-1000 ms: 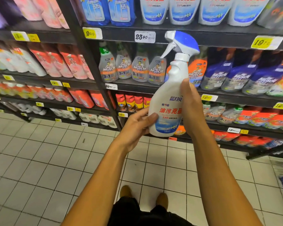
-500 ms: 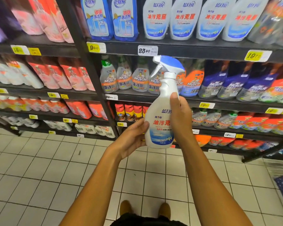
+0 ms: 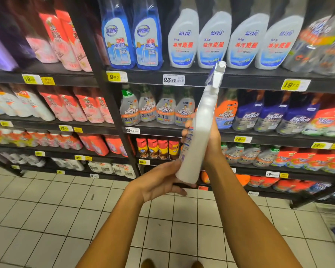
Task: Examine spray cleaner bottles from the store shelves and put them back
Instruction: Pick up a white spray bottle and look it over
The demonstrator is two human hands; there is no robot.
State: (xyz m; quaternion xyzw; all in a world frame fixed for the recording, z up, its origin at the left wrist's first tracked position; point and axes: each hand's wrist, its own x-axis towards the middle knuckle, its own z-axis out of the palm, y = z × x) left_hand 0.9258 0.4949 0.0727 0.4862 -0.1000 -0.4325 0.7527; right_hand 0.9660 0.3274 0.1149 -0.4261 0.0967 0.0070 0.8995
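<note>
Rotated since a second ago: spray bottle (image 3: 198, 136) now shows its narrow side edge, not the front label; shelves sit lower in view. Left hand (image 3: 161, 180) cups the bottle's base from below, fingers curled under it, likely to pivot it. Right hand (image 3: 213, 140) sits behind the bottle's body, fingers wrapped round to the bottle's left, steadying it upright with a slight tilt. Bottle held in the air in front of the shelves, trigger head (image 3: 218, 71) overlapping the top shelf edge (image 3: 249, 82). Bottle: white, plain side, strip of label print on its left edge, head blurred. Behind the bottle, matching white bottles (image 3: 230, 41) stand on the top shelf, probably its return spot.
</note>
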